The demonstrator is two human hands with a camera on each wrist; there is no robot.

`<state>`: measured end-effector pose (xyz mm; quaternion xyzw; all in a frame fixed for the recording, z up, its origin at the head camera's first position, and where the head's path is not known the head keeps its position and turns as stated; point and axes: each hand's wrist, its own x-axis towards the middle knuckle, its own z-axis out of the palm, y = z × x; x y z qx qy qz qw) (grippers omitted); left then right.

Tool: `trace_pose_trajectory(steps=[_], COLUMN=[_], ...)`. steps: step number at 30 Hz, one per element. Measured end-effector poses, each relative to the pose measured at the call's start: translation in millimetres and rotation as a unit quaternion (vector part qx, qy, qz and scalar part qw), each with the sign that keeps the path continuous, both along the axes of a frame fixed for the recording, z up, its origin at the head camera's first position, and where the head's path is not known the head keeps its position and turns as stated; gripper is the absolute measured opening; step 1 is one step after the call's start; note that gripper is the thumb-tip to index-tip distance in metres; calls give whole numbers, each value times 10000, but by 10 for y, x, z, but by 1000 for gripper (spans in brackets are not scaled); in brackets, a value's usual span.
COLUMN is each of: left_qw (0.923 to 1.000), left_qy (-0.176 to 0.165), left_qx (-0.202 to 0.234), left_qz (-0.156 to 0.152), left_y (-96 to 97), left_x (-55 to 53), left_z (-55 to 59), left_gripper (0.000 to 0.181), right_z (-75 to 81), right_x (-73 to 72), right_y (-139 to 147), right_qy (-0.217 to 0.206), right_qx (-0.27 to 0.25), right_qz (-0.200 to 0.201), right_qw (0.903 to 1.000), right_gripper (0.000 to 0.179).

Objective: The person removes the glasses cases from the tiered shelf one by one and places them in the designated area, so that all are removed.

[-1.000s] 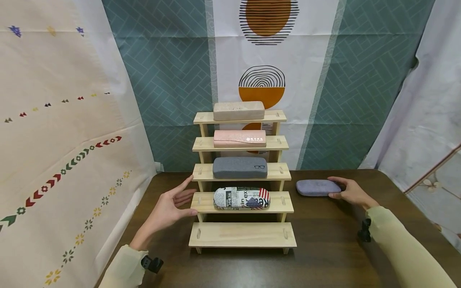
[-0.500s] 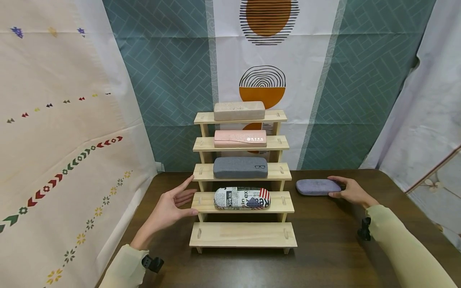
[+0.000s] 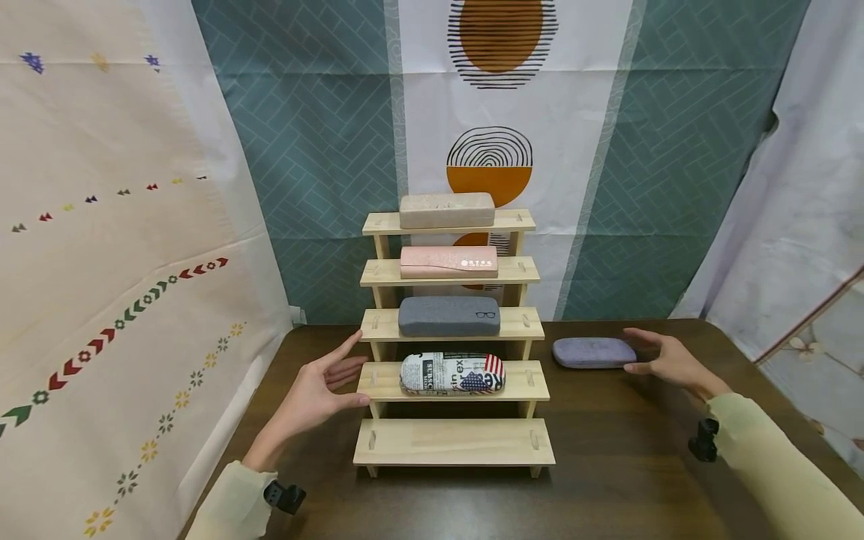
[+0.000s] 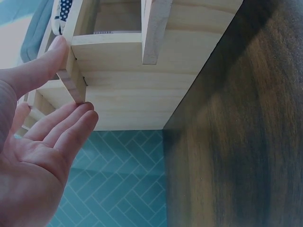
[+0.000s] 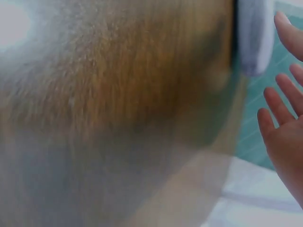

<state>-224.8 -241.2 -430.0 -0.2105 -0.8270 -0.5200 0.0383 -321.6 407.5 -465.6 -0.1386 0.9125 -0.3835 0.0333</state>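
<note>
Right hand (image 3: pixel 675 365) spread beside a purple case (image 3: pixel 592 352), left hand (image 3: pixel 313 391) at a wooden stand (image 3: pixel 526 381).
The right thumb and fingers stand wide apart, close by the case's right end; the case lies on the brown table (image 3: pixel 607 465), right of the stand. The left grip is wide too, fingertips at the stand's left side. Four other cases (image 3: pixel 448 316) sit one per step above the lowest step (image 3: pixel 455 442).

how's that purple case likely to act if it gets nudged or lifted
The purple case looks fairly stiff, given its smooth, undented outline. Lying low and long on the table, it would more likely slide than roll or tip. Its matte, fabric-like surface suggests it isn't very slippery; its weight can't be told.
</note>
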Motion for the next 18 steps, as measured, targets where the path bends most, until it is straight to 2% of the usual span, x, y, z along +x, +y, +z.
trace_pose_trajectory(steps=[3, 7, 14, 18], left_qw=[10000, 10000, 10000, 10000], left_qy=[-7, 2, 1, 25], left_qx=[35, 71, 54, 34], left_qz=[-6, -28, -21, -64], left_y=[-6, -13, -15, -7], left_x=[5, 14, 20, 7], left_z=[-2, 1, 5, -1], left_gripper=[106, 106, 106, 106], right_z=[109, 247, 437, 512], right_x=[116, 310, 672, 886], right_y=[-42, -165, -524, -744], right_qy=[266, 832, 1695, 2054], right_qx=[150, 308, 564, 623], right_qz=[-23, 34, 253, 172], right_qw=[9995, 9960, 9836, 9765], right_gripper=[82, 74, 67, 64])
